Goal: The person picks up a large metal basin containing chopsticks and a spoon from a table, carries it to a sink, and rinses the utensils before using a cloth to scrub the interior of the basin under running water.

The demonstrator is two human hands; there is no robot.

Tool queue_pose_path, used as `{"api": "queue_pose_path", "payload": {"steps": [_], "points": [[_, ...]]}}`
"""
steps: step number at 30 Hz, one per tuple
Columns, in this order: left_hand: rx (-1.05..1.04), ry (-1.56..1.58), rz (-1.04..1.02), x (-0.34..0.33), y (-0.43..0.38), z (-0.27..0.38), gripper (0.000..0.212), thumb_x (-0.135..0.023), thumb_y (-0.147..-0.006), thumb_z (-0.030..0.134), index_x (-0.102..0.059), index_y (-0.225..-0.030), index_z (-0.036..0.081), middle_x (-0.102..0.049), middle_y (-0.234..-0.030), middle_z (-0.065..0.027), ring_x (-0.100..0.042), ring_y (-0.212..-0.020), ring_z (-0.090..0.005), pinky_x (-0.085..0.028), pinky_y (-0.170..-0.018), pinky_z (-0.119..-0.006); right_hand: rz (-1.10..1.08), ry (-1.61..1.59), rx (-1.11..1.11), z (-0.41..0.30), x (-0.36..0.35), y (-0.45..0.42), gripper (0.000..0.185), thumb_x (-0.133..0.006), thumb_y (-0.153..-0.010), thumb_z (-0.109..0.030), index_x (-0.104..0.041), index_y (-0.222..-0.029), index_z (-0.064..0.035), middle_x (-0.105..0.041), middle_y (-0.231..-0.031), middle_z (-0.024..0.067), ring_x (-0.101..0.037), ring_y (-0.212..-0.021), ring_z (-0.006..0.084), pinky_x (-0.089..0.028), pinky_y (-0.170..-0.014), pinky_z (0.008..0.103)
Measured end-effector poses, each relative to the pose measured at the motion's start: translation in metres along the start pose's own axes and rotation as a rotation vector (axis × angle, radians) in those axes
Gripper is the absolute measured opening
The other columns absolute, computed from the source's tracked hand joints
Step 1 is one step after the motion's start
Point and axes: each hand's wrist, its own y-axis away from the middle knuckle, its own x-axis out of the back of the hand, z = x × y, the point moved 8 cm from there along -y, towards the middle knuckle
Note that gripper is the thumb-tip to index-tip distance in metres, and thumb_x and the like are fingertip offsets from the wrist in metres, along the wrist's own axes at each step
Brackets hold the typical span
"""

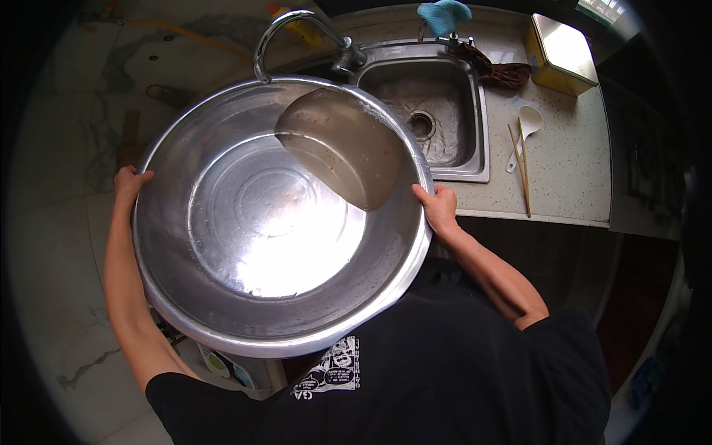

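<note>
A large round metal basin [222,303] is tilted towards the sink, with cloudy water [347,147] holding small reddish specks pooled at its upper right side. My left hand [132,183] grips the rim at the far left, thumb over the edge. On the right side, my right hand [438,207] holds the rim near the counter's front edge. The basin's upper right rim overlaps the left part of a stainless steel sink [483,133], whose drain shows wet. A curved chrome faucet [303,15] arches above the basin's far rim. My fingers under the rim are hidden.
On the speckled countertop [573,161] right of the sink lie a white plastic spoon [530,119] and wooden chopsticks [524,178]. Behind them are a dark red cloth [503,74] and a yellow tin with a shiny lid [562,53]. A blue cloth [445,16] hangs behind the sink.
</note>
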Motion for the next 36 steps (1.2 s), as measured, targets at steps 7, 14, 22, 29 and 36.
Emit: {"api": "queue_pose_path", "payload": {"steps": [7,14,22,29,36], "points": [[0.001,-0.058,-0.109,0.005,0.001,0.027,0.040,-0.075,-0.056,0.027,-0.061,-0.077,-0.005,-0.062,-0.077,-0.0219,-0.062,-0.073,-0.0299,-0.045,-0.063,-0.038,-0.021,0.014,-0.011,0.005,0.006,-0.001,0.038,-0.069,-0.070,-0.031,-0.061,-0.067,0.0059,-0.061,-0.061,0.0154,-0.060,-0.056,0.0220,-0.043,-0.054,0.0365],[-0.086,-0.169,-0.145,0.012,-0.013,0.061,0.044,-0.074,-0.061,0.029,-0.059,-0.084,-0.006,-0.062,-0.082,-0.0217,-0.061,-0.078,-0.0319,-0.045,-0.068,-0.038,-0.062,0.038,-0.052,0.011,0.016,-0.001,0.039,-0.069,-0.069,-0.031,-0.061,-0.068,0.0071,-0.061,-0.062,0.0172,-0.060,-0.057,0.0232,-0.044,-0.055,0.0368],[-0.153,-0.187,-0.241,0.035,-0.010,0.089,0.056,-0.072,-0.064,0.029,-0.053,-0.099,-0.010,-0.058,-0.099,-0.0244,-0.057,-0.094,-0.0308,-0.043,-0.080,-0.035,-0.117,0.098,-0.090,0.024,0.028,-0.002,0.046,-0.069,-0.068,-0.036,-0.056,-0.063,0.0083,-0.059,-0.061,0.0179,-0.058,-0.056,0.0243,-0.044,-0.056,0.0374],[-0.091,-0.050,-0.450,0.069,-0.018,0.100,0.056,-0.073,-0.064,0.024,-0.049,-0.105,-0.006,-0.056,-0.095,-0.0150,-0.054,-0.089,-0.0209,-0.043,-0.079,-0.032,-0.251,-0.050,-0.233,0.041,0.033,-0.003,0.043,-0.069,-0.072,-0.031,-0.053,-0.071,0.0088,-0.059,-0.068,0.0137,-0.056,-0.059,0.0193,-0.045,-0.053,0.0344],[-0.071,-0.045,-0.453,0.106,-0.026,0.165,0.050,-0.075,-0.064,0.020,-0.050,-0.101,-0.003,-0.056,-0.088,-0.0115,-0.053,-0.082,-0.0173,-0.043,-0.073,-0.029,-0.403,-0.281,-0.427,0.024,0.049,-0.004,0.034,-0.062,-0.079,-0.021,-0.059,-0.085,0.0121,-0.063,-0.078,0.0173,-0.062,-0.064,0.0220,-0.050,-0.057,0.0344]]}}
